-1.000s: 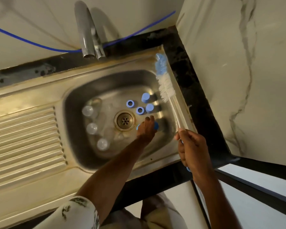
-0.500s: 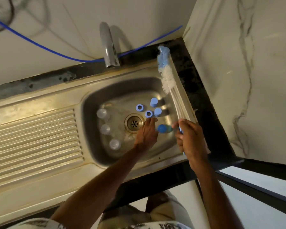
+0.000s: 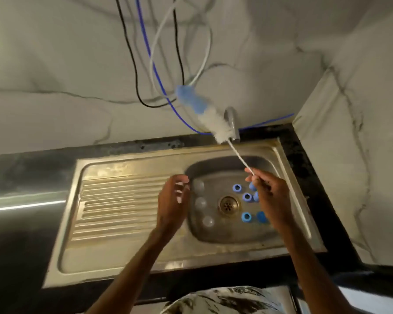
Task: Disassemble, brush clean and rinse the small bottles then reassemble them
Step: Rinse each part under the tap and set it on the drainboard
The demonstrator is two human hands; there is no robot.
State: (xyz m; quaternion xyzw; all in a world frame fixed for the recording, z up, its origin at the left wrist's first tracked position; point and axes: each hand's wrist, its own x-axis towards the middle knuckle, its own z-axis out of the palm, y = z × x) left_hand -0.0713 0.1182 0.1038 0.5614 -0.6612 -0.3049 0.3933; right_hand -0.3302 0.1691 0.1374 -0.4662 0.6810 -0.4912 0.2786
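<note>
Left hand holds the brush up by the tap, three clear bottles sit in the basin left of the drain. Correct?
No: in the head view the right hand holds the brush up by the tap. The three clear bottles do sit in the basin left of the drain.

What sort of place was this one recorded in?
Probably a home kitchen sink corner: a stainless steel sink with ribbed drainboard, a tap over the basin, and a dark stone counter against a marble-look wall.
</note>
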